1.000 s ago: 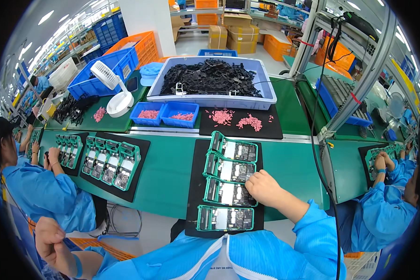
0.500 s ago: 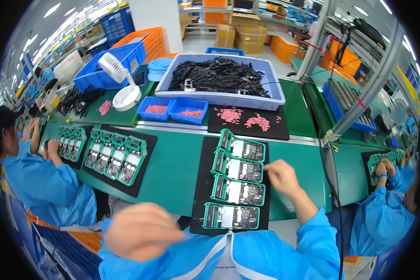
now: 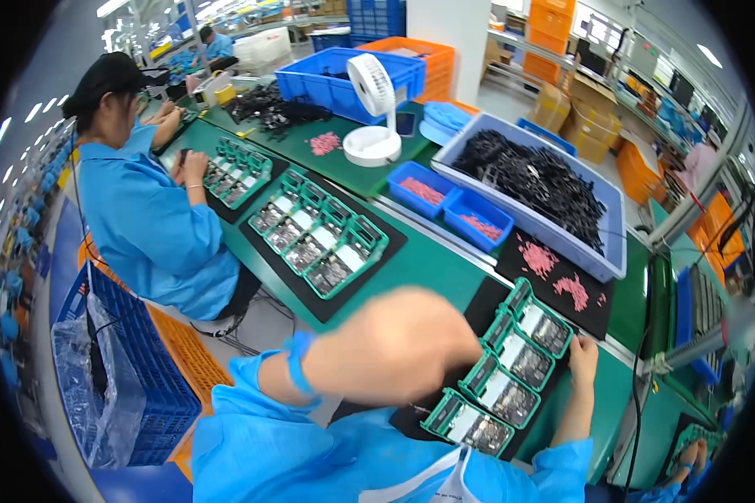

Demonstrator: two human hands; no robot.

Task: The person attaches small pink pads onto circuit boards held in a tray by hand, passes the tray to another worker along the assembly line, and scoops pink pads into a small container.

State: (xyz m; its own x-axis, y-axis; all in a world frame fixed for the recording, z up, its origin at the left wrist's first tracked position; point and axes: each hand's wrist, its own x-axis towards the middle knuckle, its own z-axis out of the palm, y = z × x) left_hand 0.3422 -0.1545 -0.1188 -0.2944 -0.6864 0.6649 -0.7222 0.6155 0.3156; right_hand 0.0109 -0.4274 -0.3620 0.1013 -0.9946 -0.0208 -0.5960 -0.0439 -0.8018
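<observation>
In front of me several green frames (image 3: 489, 375) stand in a row on a black mat (image 3: 485, 303). Each holds a device with an exposed circuit board (image 3: 522, 365) and a silver-grey plate. My left hand (image 3: 403, 344) is smeared by motion over the mat's left side, next to the frames; its fingers cannot be made out. A blue band (image 3: 298, 362) circles that wrist. At the far right corner of the frames, my right hand (image 3: 582, 359) has its fingers curled together by the edge; what they pinch, if anything, is too small to tell.
Pink pieces (image 3: 537, 258) lie on another black mat beyond, near two small blue bins (image 3: 478, 220). A large tub (image 3: 617, 243) holds black parts. A white fan (image 3: 372, 144) stands farther left. At left, a co-worker (image 3: 155, 201) sits by more green frames (image 3: 319, 230).
The view has swung left, so the frames now appear tilted and farther right. My left hand has come up and right toward the frames. My right hand stays by their right edge, now nearer the far corner.
</observation>
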